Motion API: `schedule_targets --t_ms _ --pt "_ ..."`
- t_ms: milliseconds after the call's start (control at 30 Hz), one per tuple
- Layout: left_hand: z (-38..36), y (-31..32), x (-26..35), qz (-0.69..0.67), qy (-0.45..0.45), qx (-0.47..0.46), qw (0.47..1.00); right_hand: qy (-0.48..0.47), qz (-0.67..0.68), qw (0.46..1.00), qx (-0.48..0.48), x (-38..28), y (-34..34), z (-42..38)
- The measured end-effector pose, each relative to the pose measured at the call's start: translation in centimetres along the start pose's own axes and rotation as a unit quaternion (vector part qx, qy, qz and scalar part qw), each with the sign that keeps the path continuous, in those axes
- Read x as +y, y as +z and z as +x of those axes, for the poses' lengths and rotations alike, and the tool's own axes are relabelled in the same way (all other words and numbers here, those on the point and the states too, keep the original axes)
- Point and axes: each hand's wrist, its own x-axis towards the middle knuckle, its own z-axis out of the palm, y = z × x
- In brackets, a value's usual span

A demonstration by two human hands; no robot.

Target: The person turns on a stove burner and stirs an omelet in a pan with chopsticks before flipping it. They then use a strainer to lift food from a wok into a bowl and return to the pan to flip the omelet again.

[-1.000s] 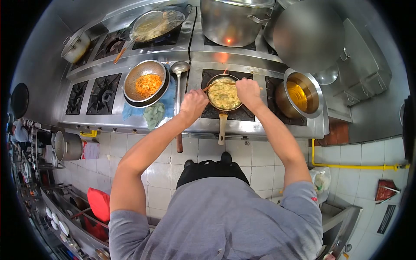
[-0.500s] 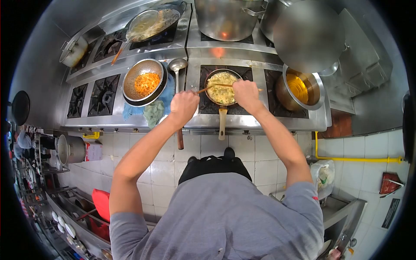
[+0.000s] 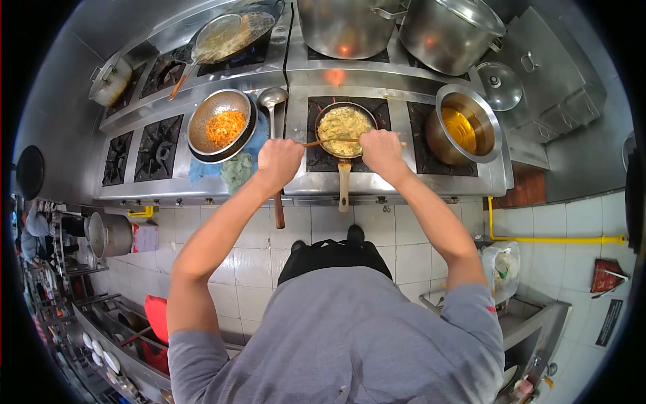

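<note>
My left hand is closed around one end of thin brown chopsticks, and my right hand is closed around them toward the other end, with tips poking out past it. The chopsticks lie almost level across a small frying pan on the burner. Yellowish, egg-like food fills the pan. Its pale handle points toward me between my hands. A long-handled ladle rests left of the pan; my left hand overlaps its handle in this view.
Left of the ladle, a bowl of orange shreds stands on a dark pan beside a green cloth. At right is a metal pot of yellow liquid. Behind are large stockpots, a glass lid and a wok with a strainer.
The chopsticks formed a slight angle over the pan and now run nearly straight. Both hands keep their grip. The blurred round patch at upper right is gone, showing a pot and lid.
</note>
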Motion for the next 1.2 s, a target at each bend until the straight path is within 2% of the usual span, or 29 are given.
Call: schedule_targets --t_ms 100,267,367,467,667,800,900,1000,1200 --pt "0.3 0.0 0.1 0.01 0.003 -0.031 0.999 0.014 -0.005 1.0 -0.016 0.1 1.2 0.1" --pt "0.0 -0.8 -0.8 -0.021 -0.024 -0.003 0.999 0.03 0.001 1.0 -0.009 0.7 0.1 -0.6" --pt "0.5 -0.6 -0.7 -0.021 -0.035 0.03 0.999 0.065 0.003 0.997 0.031 1.1 -1.1 -0.3" --pt "2.3 0.8 0.5 -0.018 -0.029 0.036 0.999 0.051 -0.006 0.997 0.065 1.7 1.4 0.9" --pt "3.1 3.0 0.3 -0.007 -0.009 0.029 1.0 0.075 -0.033 0.996 0.039 3.1 4.1 0.9" --pt "1.5 1.6 -0.5 -0.045 -0.04 0.018 0.998 0.089 -0.021 0.995 0.037 2.8 1.3 -0.5" --pt "0.0 1.1 0.2 -0.036 0.004 0.051 0.998 0.085 0.001 0.996 0.006 2.1 -0.4 -2.2" --pt "0.1 1.6 1.1 -0.012 0.019 0.013 1.0 0.075 0.001 0.997 -0.008 2.2 1.3 -3.0" --pt "0.1 0.7 0.4 0.016 0.039 0.008 0.999 0.083 -0.015 0.996 -0.024 3.1 1.1 -3.5"
